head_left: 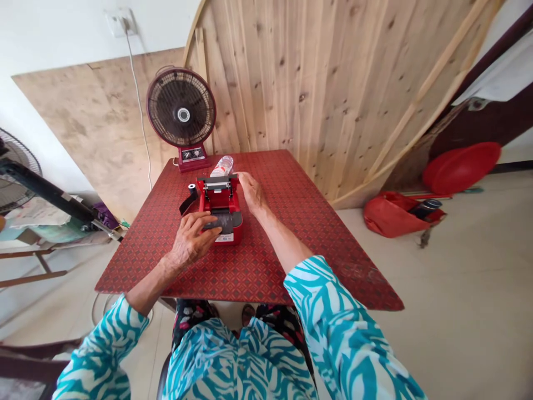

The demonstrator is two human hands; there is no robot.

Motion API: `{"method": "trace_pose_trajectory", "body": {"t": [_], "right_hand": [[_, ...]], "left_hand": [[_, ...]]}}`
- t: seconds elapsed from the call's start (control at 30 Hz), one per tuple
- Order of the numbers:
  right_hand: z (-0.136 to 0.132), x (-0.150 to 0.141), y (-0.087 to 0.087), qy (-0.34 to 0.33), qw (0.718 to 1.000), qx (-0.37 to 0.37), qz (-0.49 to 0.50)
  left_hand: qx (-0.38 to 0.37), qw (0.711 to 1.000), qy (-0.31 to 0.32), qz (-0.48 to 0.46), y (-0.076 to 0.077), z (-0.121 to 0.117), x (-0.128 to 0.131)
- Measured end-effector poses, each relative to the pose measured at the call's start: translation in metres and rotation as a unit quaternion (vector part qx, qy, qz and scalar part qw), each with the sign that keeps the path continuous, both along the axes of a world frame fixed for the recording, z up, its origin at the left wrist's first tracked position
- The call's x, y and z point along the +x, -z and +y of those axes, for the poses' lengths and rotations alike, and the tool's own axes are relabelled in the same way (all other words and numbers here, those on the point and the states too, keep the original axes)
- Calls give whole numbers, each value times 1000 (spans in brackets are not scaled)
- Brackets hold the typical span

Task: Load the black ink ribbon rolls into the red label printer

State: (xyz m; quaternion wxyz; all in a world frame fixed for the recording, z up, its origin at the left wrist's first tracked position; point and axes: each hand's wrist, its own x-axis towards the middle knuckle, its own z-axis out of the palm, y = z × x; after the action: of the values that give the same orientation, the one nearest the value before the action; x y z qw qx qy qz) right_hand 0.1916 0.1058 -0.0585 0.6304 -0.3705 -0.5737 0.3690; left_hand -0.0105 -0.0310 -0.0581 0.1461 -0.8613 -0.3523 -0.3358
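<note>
We looked down on two bare hands at a square surface [283, 250] covered in a red diamond pattern. A red thermal receipt printer [233, 218] stood near the middle of the surface, a little toward its far edge, with its upper part open. Our left hand [191, 241] lay across the printer's dark grey front section, fingers curled and close together. Our right hand [252, 191] reached the printer's far right corner, its fingertips [240, 176] touching the top, fingers close together. We could not tell whether either hand was gripping. Just left of the printer stood a black roll [192, 189], with a dark strip [187, 204] curving down from it. A clear plastic bottle [222, 165] lay just behind the printer. Beyond it, at the far edge, stood a red desk fan [181, 108], its white cord [139, 105] rising to a wall socket [120, 22]. Turquoise-and-white patterned sleeves [333, 311] covered both arms. To the right, a red basin [462, 166] and a red bag [391, 214] lay on the floor.
</note>
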Motion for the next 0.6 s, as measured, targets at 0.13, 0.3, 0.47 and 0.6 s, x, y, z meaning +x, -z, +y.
{"method": "trace_pose_trajectory", "body": {"t": [0.13,0.3,0.47,0.6], "right_hand": [[-34,4,15,26,1000,-7,3],[-57,2,24,26,999,-31,34],[-63,-2,27,33,997,-54,43],[-66,-5,39,30,995,-70,66]], "left_hand": [[33,999,3,-12,6,0,-1],[15,999,-8,-28,10,1,-2],[14,999,23,-48,11,-2,-4],[-60,986,43,-150,4,0,-5]]}}
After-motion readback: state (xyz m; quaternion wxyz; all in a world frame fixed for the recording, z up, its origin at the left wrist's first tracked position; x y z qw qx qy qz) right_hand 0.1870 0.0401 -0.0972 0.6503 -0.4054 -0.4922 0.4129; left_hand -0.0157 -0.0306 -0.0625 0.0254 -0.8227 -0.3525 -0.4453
